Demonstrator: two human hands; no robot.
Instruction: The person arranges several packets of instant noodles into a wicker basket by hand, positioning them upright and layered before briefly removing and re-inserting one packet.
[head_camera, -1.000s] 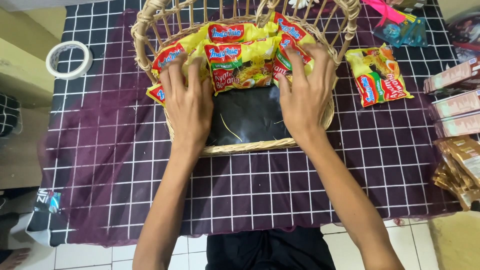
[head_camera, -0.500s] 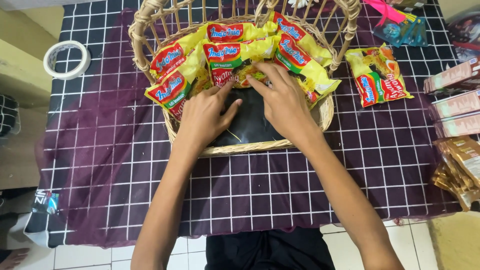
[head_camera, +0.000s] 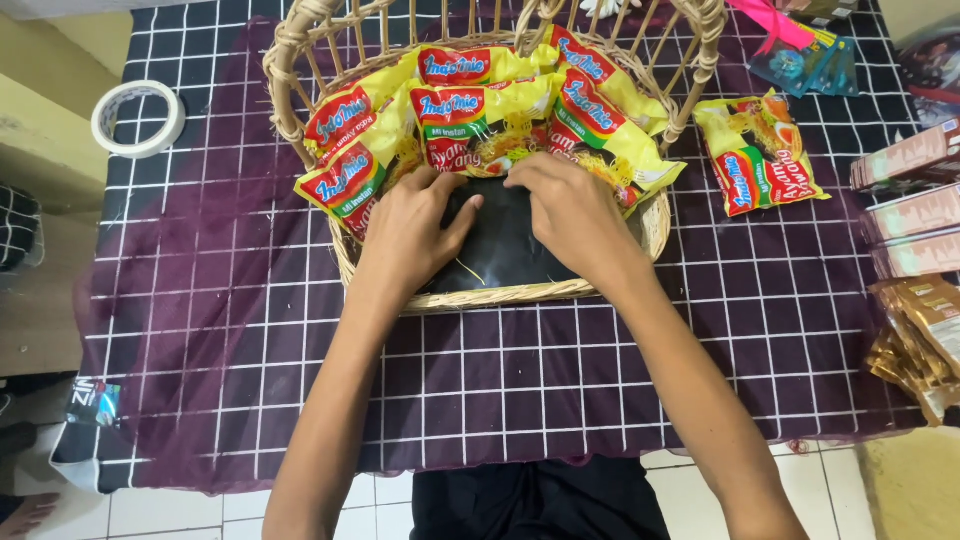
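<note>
A wicker basket (head_camera: 470, 297) stands on a dark grid-patterned cloth (head_camera: 560, 380). Several yellow noodle packets (head_camera: 470, 105) lean in a fan against its back. My left hand (head_camera: 415, 225) lies flat on the black liner (head_camera: 500, 255) in the basket's bottom, fingertips touching the lower edge of the middle packets. Beside it, my right hand (head_camera: 570, 215) rests palm down with its fingers at the base of the same packets. Neither hand grips anything that I can see.
One more noodle packet (head_camera: 758, 152) lies on the cloth right of the basket. A roll of tape (head_camera: 137, 118) sits at the far left. Brown boxes (head_camera: 915, 210) and gold sachets (head_camera: 915, 335) line the right edge. Blue wrapped items (head_camera: 805, 60) lie top right.
Both hands slid from the basket's sides in toward the middle, coming together at the base of the packets. The packets now fan out more evenly.
</note>
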